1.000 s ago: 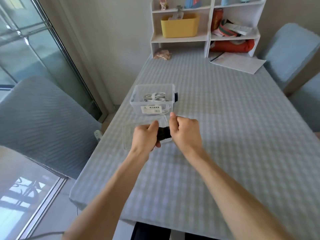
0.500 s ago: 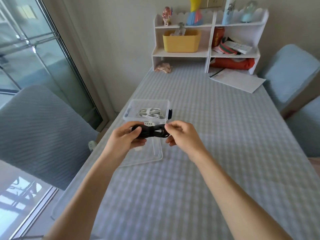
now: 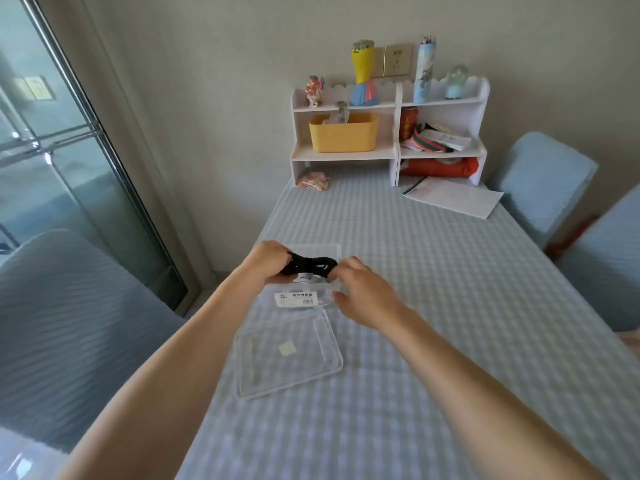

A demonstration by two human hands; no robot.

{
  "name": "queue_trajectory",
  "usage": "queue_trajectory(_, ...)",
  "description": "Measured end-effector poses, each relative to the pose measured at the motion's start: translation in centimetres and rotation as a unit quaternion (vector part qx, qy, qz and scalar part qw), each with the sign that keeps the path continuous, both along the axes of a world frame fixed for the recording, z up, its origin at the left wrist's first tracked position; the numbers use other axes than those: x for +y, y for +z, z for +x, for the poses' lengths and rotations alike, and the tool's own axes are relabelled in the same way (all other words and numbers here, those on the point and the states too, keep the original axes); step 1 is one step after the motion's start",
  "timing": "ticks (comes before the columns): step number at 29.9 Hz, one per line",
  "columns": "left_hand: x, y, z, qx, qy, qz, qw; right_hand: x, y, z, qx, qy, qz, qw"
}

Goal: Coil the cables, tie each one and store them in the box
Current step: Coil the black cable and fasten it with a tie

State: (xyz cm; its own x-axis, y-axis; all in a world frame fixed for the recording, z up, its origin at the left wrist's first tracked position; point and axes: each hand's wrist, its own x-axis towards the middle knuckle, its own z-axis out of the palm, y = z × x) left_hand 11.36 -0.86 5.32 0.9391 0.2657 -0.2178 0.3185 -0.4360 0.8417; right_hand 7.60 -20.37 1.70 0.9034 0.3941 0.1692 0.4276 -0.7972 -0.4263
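Note:
A coiled black cable point(image 3: 311, 264) hangs just over the open clear plastic box point(image 3: 301, 299), which stands near the table's left edge and carries a white label on its front wall. My left hand point(image 3: 268, 261) grips the cable's left end. My right hand point(image 3: 360, 289) pinches its right end with the fingertips. A white cable lies inside the box, mostly hidden behind the black one. The box's clear lid point(image 3: 287, 356) lies flat on the tablecloth in front of the box.
A white shelf unit point(image 3: 389, 133) with a yellow bin point(image 3: 343, 133) stands at the table's far end, papers point(image 3: 453, 200) beside it. Blue chairs stand at the left point(image 3: 69, 323) and right point(image 3: 543, 181). A glass door is at the left.
Both hands have carried the black cable forward, from above the lid to above the open box. The camera has tilted up, showing more of the wall and shelf.

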Motion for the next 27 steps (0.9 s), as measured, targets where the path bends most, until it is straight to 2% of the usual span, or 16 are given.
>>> queue_trajectory(3,0.3,-0.4,1.1,0.062,-0.034,0.194,0.979,0.1,-0.3,0.3,-0.009,0.009,-0.025,1.0)
queue_trajectory(5,-0.2,-0.4,1.2,0.09,-0.062,0.241,0.964,0.3,-0.1,0.4,-0.003,0.009,-0.018,1.0)
queue_trajectory(7,-1.2,-0.2,1.3,0.116,-0.081,0.241,0.96,0.3,0.1,0.5,-0.002,0.015,-0.016,1.0)
queue_trajectory(11,-1.6,-0.7,2.0,0.139,-0.077,0.185,0.97,-0.3,-0.6,0.5,-0.012,0.023,0.005,1.0)
queue_trajectory(15,-1.1,-1.7,2.4,0.107,-0.066,0.059,0.99,-1.2,-1.5,0.9,-0.014,0.019,0.029,0.999)
queue_trajectory(17,-1.2,-2.0,2.4,0.105,-0.078,0.068,0.989,-1.5,-1.6,1.0,-0.012,0.02,0.035,0.999)
queue_trajectory(19,-1.2,-1.8,2.0,0.134,-0.075,0.107,0.982,-1.7,-1.6,0.9,-0.008,0.021,0.041,0.999)
queue_trajectory(20,-1.2,-1.6,2.0,0.148,-0.068,0.096,0.982,-1.6,-1.6,0.8,-0.007,0.022,0.042,0.999)
queue_trajectory(22,-1.7,-1.2,2.0,0.166,-0.04,-0.02,0.985,-1.7,-1.7,0.5,-0.009,0.023,0.044,0.999)
queue_trajectory(24,-2.3,-0.5,1.4,0.177,-0.02,-0.142,0.974,-2.2,-1.8,0.5,-0.016,0.013,0.042,0.999)
queue_trajectory(25,-2.6,-0.3,1.2,0.18,-0.026,-0.178,0.967,-2.7,-1.8,0.4,-0.018,0.005,0.044,0.999)
queue_trajectory(27,-2.9,-0.4,0.6,0.178,-0.054,-0.181,0.966,-3.6,-1.8,0.1,-0.018,-0.007,0.059,0.998)
